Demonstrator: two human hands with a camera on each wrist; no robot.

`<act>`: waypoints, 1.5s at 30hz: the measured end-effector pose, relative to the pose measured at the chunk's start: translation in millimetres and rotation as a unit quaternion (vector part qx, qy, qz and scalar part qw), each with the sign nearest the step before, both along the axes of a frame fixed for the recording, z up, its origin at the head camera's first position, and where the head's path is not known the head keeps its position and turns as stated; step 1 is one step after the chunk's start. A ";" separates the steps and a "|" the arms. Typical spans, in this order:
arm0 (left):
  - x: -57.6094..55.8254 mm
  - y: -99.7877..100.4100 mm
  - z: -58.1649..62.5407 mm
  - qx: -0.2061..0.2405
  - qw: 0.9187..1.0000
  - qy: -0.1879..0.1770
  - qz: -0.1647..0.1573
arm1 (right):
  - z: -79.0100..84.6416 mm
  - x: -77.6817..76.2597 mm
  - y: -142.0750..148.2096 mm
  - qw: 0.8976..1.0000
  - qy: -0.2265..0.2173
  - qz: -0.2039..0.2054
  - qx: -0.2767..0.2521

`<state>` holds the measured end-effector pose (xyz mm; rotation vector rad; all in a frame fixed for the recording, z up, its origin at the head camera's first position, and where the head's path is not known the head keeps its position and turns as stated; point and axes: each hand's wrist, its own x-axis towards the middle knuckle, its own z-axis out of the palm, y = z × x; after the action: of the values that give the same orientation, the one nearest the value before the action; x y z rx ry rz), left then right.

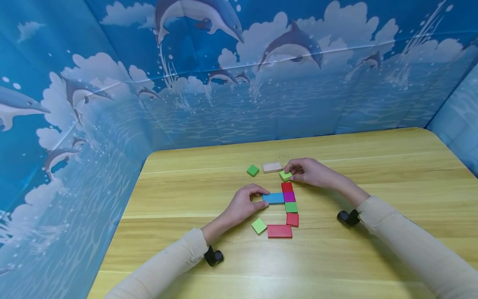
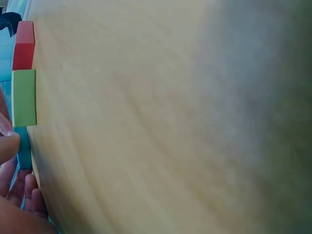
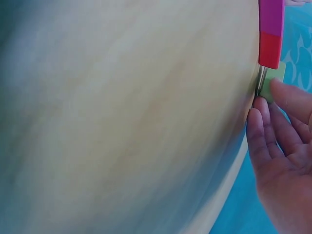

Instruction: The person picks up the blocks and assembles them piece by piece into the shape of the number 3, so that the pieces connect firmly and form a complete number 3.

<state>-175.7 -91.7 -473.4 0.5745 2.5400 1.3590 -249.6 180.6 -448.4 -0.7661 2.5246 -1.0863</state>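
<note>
Flat coloured blocks lie on the wooden table in a shape open to the left. My left hand [image 1: 244,202] pinches the left end of a blue block [image 1: 275,198], whose right end meets a purple block [image 1: 288,197]. At the upper right corner my right hand [image 1: 313,172] pinches a light green block [image 1: 285,175] between thumb and fingers, just above a red block [image 1: 286,187]. The right wrist view shows that green block [image 3: 273,83] beside the red one. Below the purple block come a green block [image 1: 291,207] and a small red block [image 1: 293,219].
A long red block [image 1: 279,231] and a tilted yellow-green block [image 1: 259,226] lie nearest the front. Farther back are a pale wooden block [image 1: 272,167] and a green block [image 1: 253,170]. A dolphin-print curtain [image 1: 231,112] hangs behind the wooden table [image 1: 392,174].
</note>
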 end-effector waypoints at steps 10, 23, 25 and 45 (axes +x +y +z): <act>0.0 0.2 -0.4 0.003 1.000 -0.001 -0.002 | 4.3 0.8 -0.6 1.000 -0.009 0.005 0.001; 1.3 0.3 0.3 0.006 1.000 0.003 0.001 | -0.5 3.4 -5.5 1.000 -0.004 -0.025 0.002; 1.1 0.3 0.7 0.005 1.000 0.004 -0.001 | -1.0 3.8 -6.2 1.000 0.005 -0.030 0.006; 0.1 -0.1 0.3 -0.001 1.000 0.010 -0.003 | 0.7 7.5 -7.1 1.000 -0.004 -0.022 -0.002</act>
<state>-175.5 -91.8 -473.1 0.5968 2.5521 1.3562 -242.1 173.5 -447.6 -0.7088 2.5459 -1.1054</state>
